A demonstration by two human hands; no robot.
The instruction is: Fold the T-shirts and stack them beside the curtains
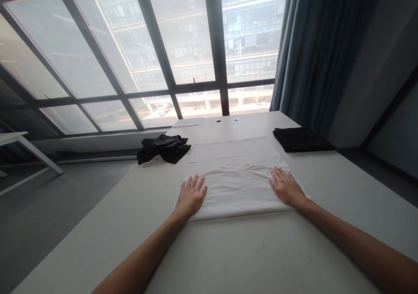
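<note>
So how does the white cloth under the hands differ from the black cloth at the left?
The white cloth lies spread mostly flat; the black cloth is a bunched heap. The left hand and right hand rest on the white cloth; neither touches the black cloth. Both cloths lie on the table.

Daylight is pouring through the windows (179, 32), glaring white and washing out the building (254, 32) outside. Indoors, the curtain (303, 59) is sinking into dimness. Faint shadows are edging the forearms (146, 250), and the white cloth (241, 194) is nearly blending into the table (248, 255). The wide lens is stretching the edges; fine detail is looking soft.
</note>
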